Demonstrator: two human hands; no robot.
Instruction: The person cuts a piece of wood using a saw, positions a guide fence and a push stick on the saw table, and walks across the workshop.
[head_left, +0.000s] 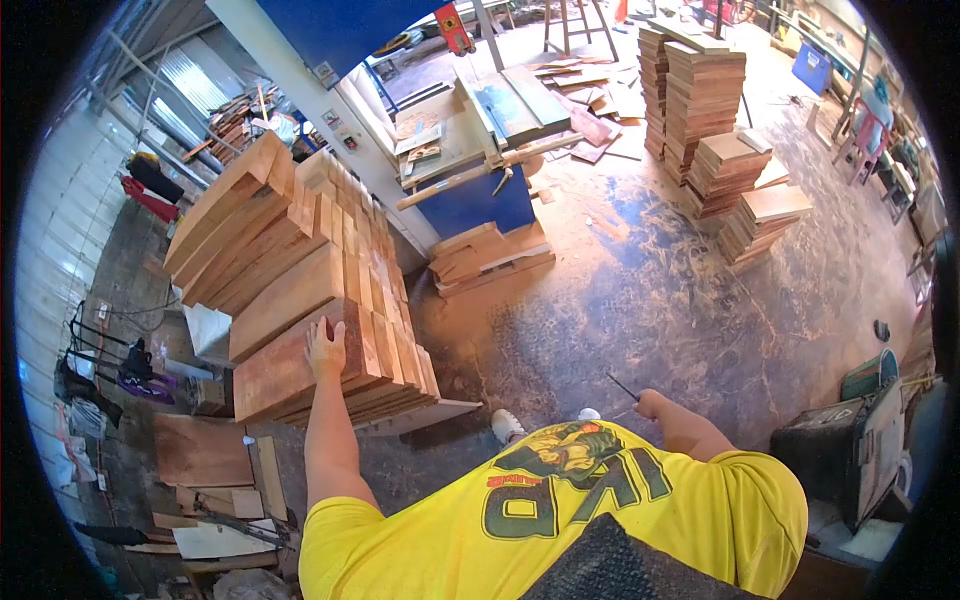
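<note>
My left hand (326,350) lies with its fingers spread on the top face of a reddish-brown wooden board (285,367), at the near end of a large stack of boards (290,285). Out to the right, over the floor, my right hand (650,404) is closed around a thin dark tool (623,387), whose pointed end sticks out to the upper left. The tool touches nothing. What kind of tool it is cannot be made out.
A machine with a blue base (480,207) stands beyond the stack. Tall piles of cut boards (703,100) rise at the upper right, lower piles (765,222) nearer. A black case (835,450) is at the right, loose boards (205,450) at lower left.
</note>
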